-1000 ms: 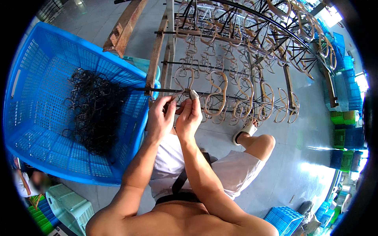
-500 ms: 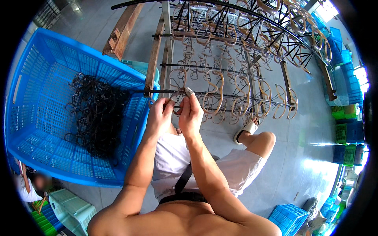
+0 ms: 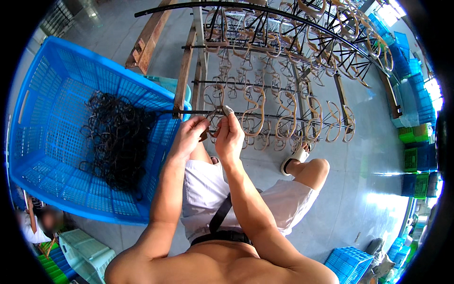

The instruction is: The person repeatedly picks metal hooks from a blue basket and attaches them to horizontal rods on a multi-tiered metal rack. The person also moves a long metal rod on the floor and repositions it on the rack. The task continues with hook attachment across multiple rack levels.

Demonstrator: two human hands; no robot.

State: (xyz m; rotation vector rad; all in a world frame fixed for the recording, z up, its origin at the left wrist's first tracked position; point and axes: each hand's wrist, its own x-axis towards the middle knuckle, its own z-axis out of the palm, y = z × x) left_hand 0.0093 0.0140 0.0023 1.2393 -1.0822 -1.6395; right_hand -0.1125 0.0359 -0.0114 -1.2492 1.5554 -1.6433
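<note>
A thin brownish eyeglass frame stands at the left end of a black rod, its two rims one above the other. My left hand is closed in a pinch at its lower rim, left of the rod's crossing. Close beside it, my right hand pinches the same frame near the middle, a white wrap covering one fingertip. The fingers hide part of the lower rim. Further along the rod, several tan eyeglass frames hang in a row.
A large blue basket at my left holds a tangled heap of dark loops. Above the hands, wooden posts carry more rods full of frames. A blue crate stands at lower right. At far left is another person.
My left hand has shifted slightly, its fingers bending more over the frame's lower rim. The right hand keeps its place. The view has moved a little.
</note>
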